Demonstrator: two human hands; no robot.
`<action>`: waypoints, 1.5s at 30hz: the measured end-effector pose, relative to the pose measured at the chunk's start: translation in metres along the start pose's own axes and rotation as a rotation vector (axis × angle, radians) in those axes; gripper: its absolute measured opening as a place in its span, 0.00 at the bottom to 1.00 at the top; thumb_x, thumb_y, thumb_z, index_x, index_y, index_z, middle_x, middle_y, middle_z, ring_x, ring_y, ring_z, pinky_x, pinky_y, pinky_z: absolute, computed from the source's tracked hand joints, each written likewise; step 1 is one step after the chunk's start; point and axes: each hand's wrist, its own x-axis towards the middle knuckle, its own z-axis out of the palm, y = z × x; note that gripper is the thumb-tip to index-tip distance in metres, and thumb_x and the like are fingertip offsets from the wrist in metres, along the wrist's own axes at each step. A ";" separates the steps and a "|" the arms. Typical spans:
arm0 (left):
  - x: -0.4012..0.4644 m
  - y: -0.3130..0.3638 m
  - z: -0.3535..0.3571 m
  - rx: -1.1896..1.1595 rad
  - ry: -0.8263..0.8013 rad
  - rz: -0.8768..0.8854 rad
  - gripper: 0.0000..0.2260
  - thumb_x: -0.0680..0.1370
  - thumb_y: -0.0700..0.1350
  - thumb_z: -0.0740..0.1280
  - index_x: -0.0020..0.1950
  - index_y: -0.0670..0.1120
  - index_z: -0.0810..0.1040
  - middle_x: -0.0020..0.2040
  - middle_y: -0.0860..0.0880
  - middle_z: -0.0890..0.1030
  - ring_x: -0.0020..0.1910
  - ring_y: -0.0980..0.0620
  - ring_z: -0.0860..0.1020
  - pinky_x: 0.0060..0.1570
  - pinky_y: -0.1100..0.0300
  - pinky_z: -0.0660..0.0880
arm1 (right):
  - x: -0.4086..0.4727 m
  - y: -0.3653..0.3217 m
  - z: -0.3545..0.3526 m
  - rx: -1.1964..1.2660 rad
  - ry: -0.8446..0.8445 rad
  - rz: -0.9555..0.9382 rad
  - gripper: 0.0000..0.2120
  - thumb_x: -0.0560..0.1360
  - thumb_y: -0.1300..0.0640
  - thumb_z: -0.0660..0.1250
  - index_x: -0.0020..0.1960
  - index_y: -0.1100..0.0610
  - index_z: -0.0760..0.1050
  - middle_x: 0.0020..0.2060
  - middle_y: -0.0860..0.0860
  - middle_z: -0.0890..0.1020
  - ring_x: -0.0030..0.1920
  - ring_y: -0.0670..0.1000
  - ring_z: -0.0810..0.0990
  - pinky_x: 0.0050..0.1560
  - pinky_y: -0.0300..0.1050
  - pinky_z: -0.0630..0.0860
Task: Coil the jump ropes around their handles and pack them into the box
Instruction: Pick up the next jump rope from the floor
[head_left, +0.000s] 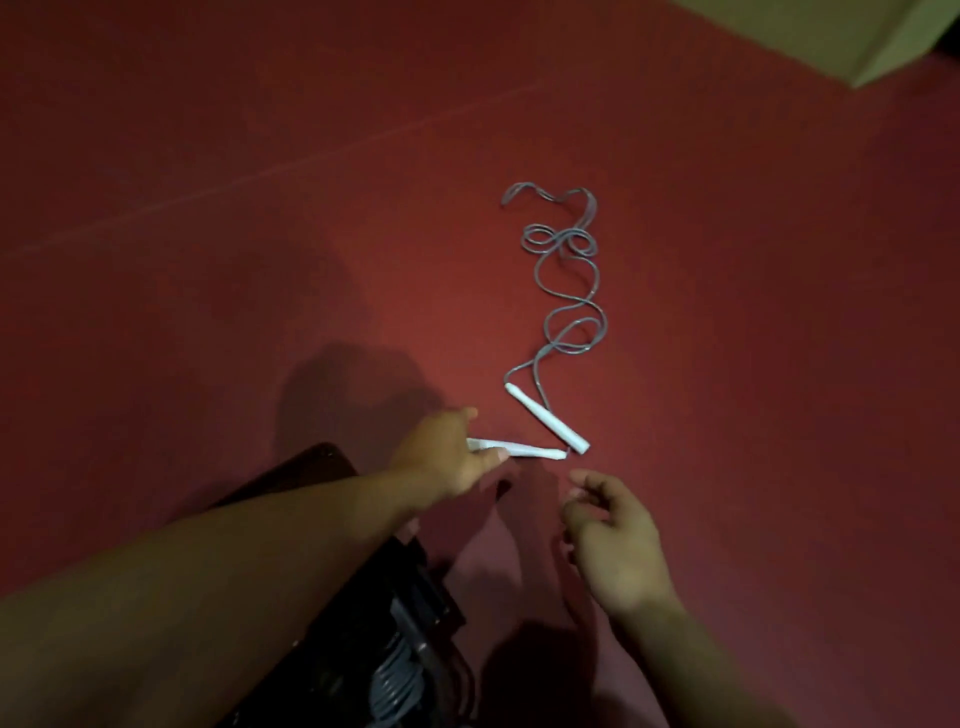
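Note:
A grey jump rope (566, 280) lies in loose loops on the red floor, running away from me. Its two white handles meet near my hands. My left hand (447, 457) grips the nearer handle (524, 450) at its left end, and the handle points right. The other handle (548, 418) lies slanted on the floor, its lower end beside the tip of the held one. My right hand (608, 530) hovers just below the handles with fingers loosely curled and nothing in it. A cardboard box (852, 36) shows at the top right corner.
A dark box or case (395, 639) with grey coiled cords inside sits under my left forearm at the bottom. The red floor (260, 260) stretches wide to the left and far side.

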 end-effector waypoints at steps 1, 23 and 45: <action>0.009 -0.003 0.004 0.085 -0.018 0.014 0.35 0.73 0.60 0.71 0.75 0.46 0.67 0.73 0.45 0.70 0.72 0.47 0.68 0.70 0.57 0.64 | 0.007 0.003 0.000 -0.001 -0.004 0.017 0.09 0.74 0.61 0.66 0.52 0.50 0.78 0.39 0.47 0.82 0.38 0.50 0.79 0.48 0.55 0.78; 0.043 0.046 0.068 0.243 -0.055 0.259 0.14 0.75 0.55 0.70 0.57 0.50 0.76 0.50 0.49 0.83 0.52 0.46 0.79 0.49 0.57 0.71 | 0.022 0.030 -0.072 0.038 0.166 0.228 0.06 0.73 0.59 0.65 0.49 0.54 0.78 0.31 0.50 0.80 0.32 0.50 0.75 0.35 0.43 0.69; -0.245 0.385 -0.023 -0.820 -0.275 0.360 0.12 0.80 0.48 0.68 0.45 0.40 0.78 0.37 0.43 0.81 0.29 0.50 0.79 0.33 0.58 0.80 | -0.210 -0.144 -0.293 0.608 0.024 0.061 0.15 0.82 0.53 0.58 0.56 0.61 0.79 0.38 0.54 0.81 0.34 0.50 0.77 0.39 0.47 0.78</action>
